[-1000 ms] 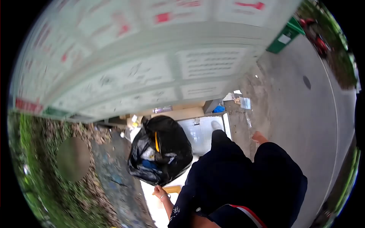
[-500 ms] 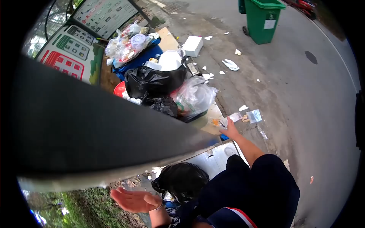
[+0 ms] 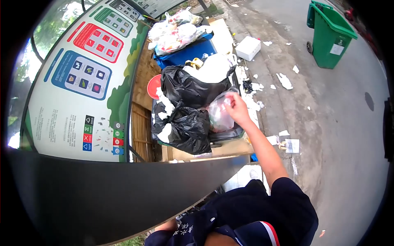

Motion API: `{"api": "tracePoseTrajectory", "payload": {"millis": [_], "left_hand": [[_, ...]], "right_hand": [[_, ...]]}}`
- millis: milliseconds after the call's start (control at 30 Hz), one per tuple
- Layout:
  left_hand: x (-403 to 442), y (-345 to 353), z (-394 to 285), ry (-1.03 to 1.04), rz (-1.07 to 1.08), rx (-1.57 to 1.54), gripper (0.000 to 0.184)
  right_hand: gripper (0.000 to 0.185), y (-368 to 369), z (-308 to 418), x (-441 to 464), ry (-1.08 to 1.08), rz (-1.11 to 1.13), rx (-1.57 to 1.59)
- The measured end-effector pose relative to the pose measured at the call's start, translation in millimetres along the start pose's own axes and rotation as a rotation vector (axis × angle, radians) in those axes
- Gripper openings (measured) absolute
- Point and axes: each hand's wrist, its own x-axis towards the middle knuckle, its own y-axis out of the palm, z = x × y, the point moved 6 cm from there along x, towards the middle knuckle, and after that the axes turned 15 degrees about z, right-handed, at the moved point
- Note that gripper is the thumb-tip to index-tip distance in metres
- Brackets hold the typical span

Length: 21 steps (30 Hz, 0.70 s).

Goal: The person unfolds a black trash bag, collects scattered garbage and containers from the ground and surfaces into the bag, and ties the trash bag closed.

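Note:
My right hand (image 3: pixel 237 109) reaches forward over an overfull bin, its fingers closed on the top of a clear plastic bag (image 3: pixel 221 119) with pinkish contents. Against that bag lie two black garbage bags, one farther back (image 3: pixel 186 84) and one knotted in front (image 3: pixel 188 130). White foam pieces (image 3: pixel 211 69) rest on top of the rear black bag. Only a little of my left forearm (image 3: pixel 166 225) shows below a dark panel edge; my left hand is hidden.
A dark panel (image 3: pixel 135 194) crosses in front of me, and a sign board (image 3: pixel 82 86) stands at left. Behind is a blue bin (image 3: pixel 184 53) heaped with bags. A white foam box (image 3: pixel 248 48), scattered litter and a green wheeled bin (image 3: pixel 330 39) are on the road.
My right hand has moved from low beside the bin onto the clear bag. My left hand, open before, has dropped out of sight. The view has shifted, showing more of the sign board.

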Motion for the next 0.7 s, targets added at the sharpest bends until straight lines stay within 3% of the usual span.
{"api": "tracePoseTrajectory", "payload": {"millis": [33,67,167,267,367,467,567,667,700], "left_hand": [[0.5,1.4,0.5,-0.001,0.002,0.007,0.055],[0.3,1.9,0.1,-0.004,0.004,0.015,0.055],[1.4,4.6,1.0,-0.011,0.011,0.039,0.055],[3.1,8.9,3.0,-0.012,0.019,0.058,0.055],[1.5,9.3,4.1,-0.013,0.030,0.073,0.055],[0.9,7.7,5.6,-0.015,0.041,0.081,0.055],[0.2,7.2,6.4,-0.017,0.044,0.080,0.055],[1.2,6.0,7.1,-0.015,0.045,0.077,0.055],[1.4,5.6,7.2,-0.016,0.046,0.077,0.055]], "right_hand": [[0.043,1.3,20.7,5.6,0.078,0.038,-0.110],[0.063,2.6,22.9,15.1,0.148,0.060,-0.254],[0.097,6.1,25.1,38.5,0.307,0.182,-0.457],[0.080,20.3,14.3,50.4,0.278,0.316,-0.471],[0.045,28.3,2.5,53.7,0.341,0.314,-0.569],[0.033,44.2,3.9,39.1,0.226,0.283,-0.647],[0.038,61.5,29.3,12.3,0.172,0.388,-0.651],[0.077,77.7,45.0,0.5,0.293,0.573,-0.569],[0.085,86.9,47.9,-0.1,0.332,0.533,-0.601]]}}
